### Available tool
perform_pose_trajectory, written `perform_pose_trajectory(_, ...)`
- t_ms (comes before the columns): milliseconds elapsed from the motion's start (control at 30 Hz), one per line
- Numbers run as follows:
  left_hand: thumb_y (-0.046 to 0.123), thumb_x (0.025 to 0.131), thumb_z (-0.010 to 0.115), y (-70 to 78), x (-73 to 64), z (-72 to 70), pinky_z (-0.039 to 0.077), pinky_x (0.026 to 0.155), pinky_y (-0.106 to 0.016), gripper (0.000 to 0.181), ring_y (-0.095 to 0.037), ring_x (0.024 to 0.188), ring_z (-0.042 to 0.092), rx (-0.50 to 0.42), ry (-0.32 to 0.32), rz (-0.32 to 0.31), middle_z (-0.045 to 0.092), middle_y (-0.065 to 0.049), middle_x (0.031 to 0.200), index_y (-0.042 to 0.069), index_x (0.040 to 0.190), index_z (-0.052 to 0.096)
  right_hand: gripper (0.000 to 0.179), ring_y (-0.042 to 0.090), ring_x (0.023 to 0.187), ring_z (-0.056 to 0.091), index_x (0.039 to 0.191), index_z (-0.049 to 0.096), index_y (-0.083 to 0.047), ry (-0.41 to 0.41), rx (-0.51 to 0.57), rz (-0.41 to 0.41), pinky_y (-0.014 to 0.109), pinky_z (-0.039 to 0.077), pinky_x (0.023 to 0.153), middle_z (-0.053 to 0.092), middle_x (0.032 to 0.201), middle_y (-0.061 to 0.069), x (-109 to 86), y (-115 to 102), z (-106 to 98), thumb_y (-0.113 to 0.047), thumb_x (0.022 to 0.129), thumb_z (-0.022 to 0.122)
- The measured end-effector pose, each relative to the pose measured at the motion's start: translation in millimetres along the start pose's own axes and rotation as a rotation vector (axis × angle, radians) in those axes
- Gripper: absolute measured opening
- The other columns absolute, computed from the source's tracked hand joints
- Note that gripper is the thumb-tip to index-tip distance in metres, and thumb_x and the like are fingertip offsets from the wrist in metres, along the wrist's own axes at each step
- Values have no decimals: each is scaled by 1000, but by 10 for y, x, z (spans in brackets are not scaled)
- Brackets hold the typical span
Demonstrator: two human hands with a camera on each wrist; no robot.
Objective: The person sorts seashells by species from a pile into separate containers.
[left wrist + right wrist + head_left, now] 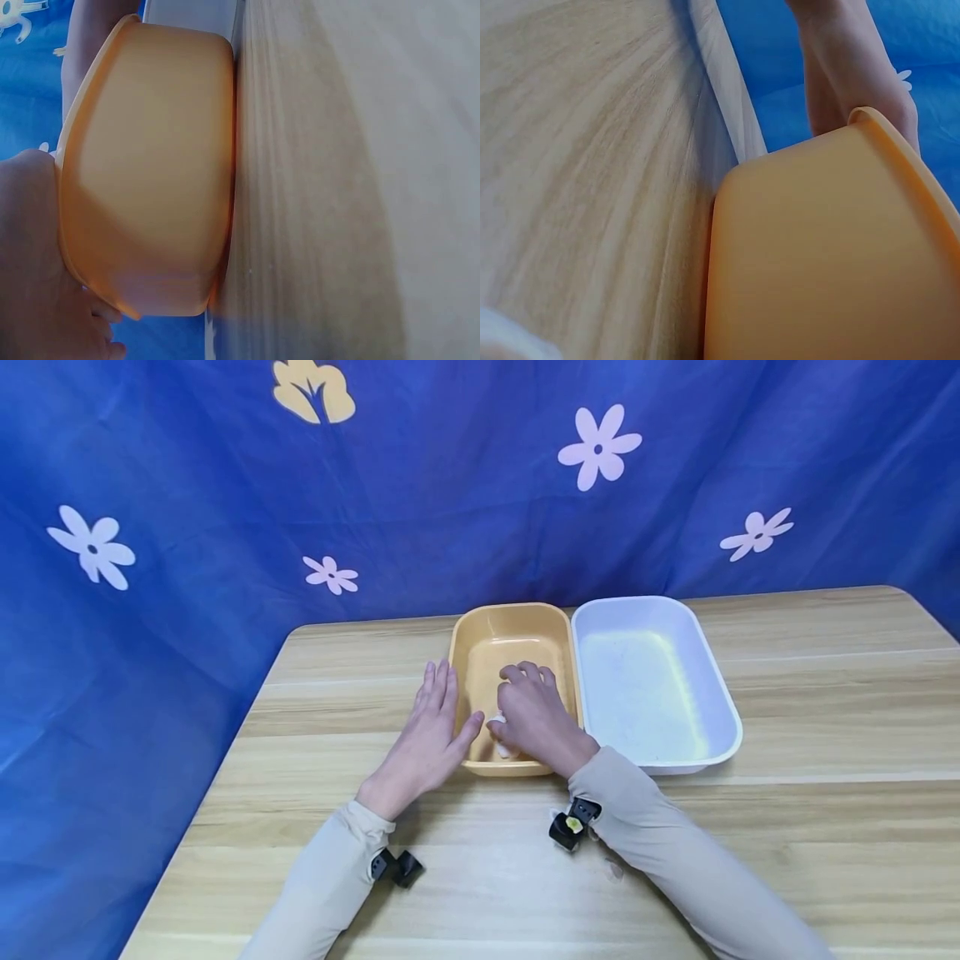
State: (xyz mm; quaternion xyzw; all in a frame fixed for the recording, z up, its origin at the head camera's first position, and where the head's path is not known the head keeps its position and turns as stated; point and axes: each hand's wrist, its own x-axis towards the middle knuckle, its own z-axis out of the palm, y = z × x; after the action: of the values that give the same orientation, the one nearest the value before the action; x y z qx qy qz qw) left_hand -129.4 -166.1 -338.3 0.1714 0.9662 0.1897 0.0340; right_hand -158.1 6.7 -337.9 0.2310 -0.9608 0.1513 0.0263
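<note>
White and small, the piece (pixel 503 749) lies inside the tan tray (pixel 517 643), toward its near end and directly under your right hand (pixel 534 714). That grip looks narrow, pinching the piece, whose visible part runs roughly along the tray's length; the rest is hidden. Your left hand (pixel 429 735), fingers straight by the left rim, is farther from it.

Orange tray (pixel 517 769) and white tray (pixel 637 693) set side by side on wood-grain surface (pixel 832 718), partly hidden white object (pixel 504 751) gripped by right hand (pixel 536 714) inside orange tray, left hand (pixel 427 735) placed at left rim, flowered blue cloth (pixel 450 485) hung behind.
</note>
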Motion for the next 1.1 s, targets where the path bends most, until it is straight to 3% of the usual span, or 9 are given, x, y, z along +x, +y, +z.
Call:
perform_pose_trajectory(367,39,104,30,9,7,14,2,119,-46,71,-31,145,-15,26,19,28,-7,-22,159,-9,150,5,23,34,124,47,84,75,-8,105,20,-9,51,35,105,60,127,13,-144,96,-161,-30,80,78)
perform_pose_trajectory(667,31,105,29,11,11,7,1,119,-47,65,-34,145,-13,24,29,60,-9,-22,158,-10,149,5,22,34,120,48,78,71,-5,240,36,-67,52,37,102,62,120,15,-435,238,-347,-26,77,80)
perform_pose_trajectory(867,30,105,28,0,-4,23,1,119,-47,64,-33,145,-14,19,33,55,-10,-22,158,-11,149,5,21,33,115,50,79,69,-5,250,77,-91,50,41,98,63,115,13,-604,253,-447,-24,79,79)
perform_pose_trajectory(1100,27,105,27,-1,-8,46,2,119,-48,62,-32,146,-13,35,58,76,-6,-23,158,-12,149,8,21,27,98,53,82,67,-6,259,101,-153,39,48,83,62,102,7,-823,229,-499,-23,80,79)
